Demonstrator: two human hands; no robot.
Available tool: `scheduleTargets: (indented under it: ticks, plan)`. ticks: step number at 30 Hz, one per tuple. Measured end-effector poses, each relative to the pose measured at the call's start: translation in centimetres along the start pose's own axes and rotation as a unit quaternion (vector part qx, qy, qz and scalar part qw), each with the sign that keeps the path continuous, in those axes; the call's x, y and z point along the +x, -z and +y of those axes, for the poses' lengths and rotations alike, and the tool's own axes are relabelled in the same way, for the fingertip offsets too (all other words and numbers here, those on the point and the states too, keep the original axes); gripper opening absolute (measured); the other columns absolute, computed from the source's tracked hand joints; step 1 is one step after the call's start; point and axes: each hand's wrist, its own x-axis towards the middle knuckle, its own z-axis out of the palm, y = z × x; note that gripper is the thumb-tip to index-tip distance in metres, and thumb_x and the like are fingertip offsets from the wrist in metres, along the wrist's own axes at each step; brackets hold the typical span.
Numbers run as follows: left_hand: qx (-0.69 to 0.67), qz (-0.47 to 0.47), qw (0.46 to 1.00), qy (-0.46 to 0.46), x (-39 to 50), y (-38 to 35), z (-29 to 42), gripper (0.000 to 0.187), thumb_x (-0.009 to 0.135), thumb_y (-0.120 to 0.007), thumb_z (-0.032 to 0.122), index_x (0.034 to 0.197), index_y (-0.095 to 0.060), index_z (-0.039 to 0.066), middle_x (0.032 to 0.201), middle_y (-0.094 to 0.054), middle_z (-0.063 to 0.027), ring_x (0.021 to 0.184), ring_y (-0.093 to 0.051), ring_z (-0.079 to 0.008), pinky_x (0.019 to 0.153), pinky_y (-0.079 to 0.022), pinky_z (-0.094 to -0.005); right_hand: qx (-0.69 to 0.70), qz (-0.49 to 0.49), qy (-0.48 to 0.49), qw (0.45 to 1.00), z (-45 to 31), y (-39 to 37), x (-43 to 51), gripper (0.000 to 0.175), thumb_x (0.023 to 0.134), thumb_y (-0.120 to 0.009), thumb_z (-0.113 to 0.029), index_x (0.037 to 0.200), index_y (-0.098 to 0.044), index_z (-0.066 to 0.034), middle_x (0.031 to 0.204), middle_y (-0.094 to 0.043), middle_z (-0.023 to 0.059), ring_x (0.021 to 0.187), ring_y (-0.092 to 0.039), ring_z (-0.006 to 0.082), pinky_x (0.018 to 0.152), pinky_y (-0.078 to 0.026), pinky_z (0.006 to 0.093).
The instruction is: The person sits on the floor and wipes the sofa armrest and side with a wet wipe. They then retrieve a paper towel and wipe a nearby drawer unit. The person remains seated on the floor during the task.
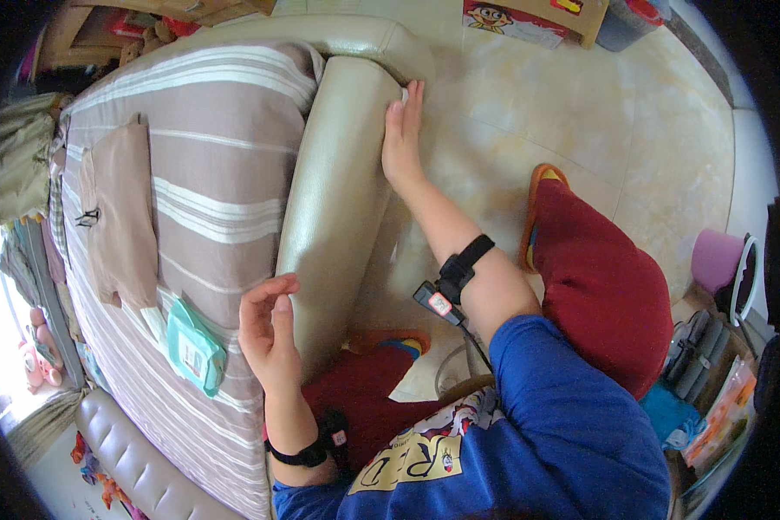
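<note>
My right hand (403,140) lies with extended fingers along the outer edge of the cream leather bed frame (338,149), near its corner. A small white bit (404,95) shows by the fingers; what it is and whether I hold it cannot be made out. Above the inner side of the same frame, my left hand (270,331) is raised with loosely bent fingers and nothing visible in it. Left of that hand, a mint-green pack of wipes (195,351) lies on the striped bedspread (221,156). Folded beige trousers (120,214) rest farther up the bed.
Tiled floor (520,97) runs along the bed's right side. A printed carton (513,25) and a grey bin (627,26) stand at the top. On the right are a purple container (715,260) and a box of belongings (708,364). A cable hangs from my right arm's strapped device (458,279).
</note>
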Motion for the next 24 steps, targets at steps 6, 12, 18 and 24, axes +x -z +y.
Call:
scheduleTargets:
  ticks: [6, 12, 18, 24]
  plan:
    - [-0.005, -0.007, 1.000, 0.005, 0.1, -0.1, -0.2, 0.014, 0.095, -0.051, 0.003, 0.107, -0.055, -0.002, 0.108, -0.064, -0.0143, 0.099, -0.060, -0.0192, 0.095, -0.045, -0.0332, 0.043, 0.056, -0.010, 0.997, 1.3, 0.1, -0.3, 0.054, 0.103, -0.030, -0.034, 0.143, -0.032, 0.0030, 0.153, -0.024, 0.0196, 0.143, -0.022, 0.0303, 0.116, -0.017, 0.0368]
    - [-0.011, 0.005, 1.000, 0.020, -0.1, 0.0, 0.0, 0.013, 0.094, -0.052, 0.003, 0.105, -0.058, -0.002, 0.105, -0.065, -0.0121, 0.098, -0.061, -0.0175, 0.093, -0.045, -0.0313, 0.057, 0.108, -0.027, 0.992, -3.5, 3.4, 5.5, 0.050, 0.103, -0.032, -0.031, 0.140, -0.037, 0.0032, 0.150, -0.032, 0.0198, 0.141, -0.028, 0.0308, 0.115, -0.021, 0.0357]
    - [-0.003, 0.003, 1.000, 0.025, 0.2, -0.8, -0.2, 0.012, 0.094, -0.052, 0.003, 0.104, -0.058, -0.001, 0.106, -0.064, -0.0121, 0.098, -0.060, -0.0177, 0.093, -0.045, -0.0313, -0.029, -0.023, 0.123, 0.992, 4.1, 1.0, 8.7, 0.064, 0.103, -0.022, -0.043, 0.149, -0.017, 0.0003, 0.157, -0.009, 0.0186, 0.146, -0.006, 0.0304, 0.118, -0.004, 0.0388]
    - [0.027, -0.005, 0.997, 0.071, 0.7, -2.1, -0.9, 0.013, 0.092, -0.057, 0.005, 0.104, -0.059, 0.000, 0.104, -0.066, -0.0117, 0.097, -0.061, -0.0166, 0.089, -0.046, -0.0300, 0.060, -0.009, -0.062, 0.996, 9.9, 1.0, 11.1, 0.073, 0.101, -0.022, -0.049, 0.149, -0.006, 0.0023, 0.158, 0.001, 0.0184, 0.146, 0.002, 0.0298, 0.118, 0.001, 0.0401]
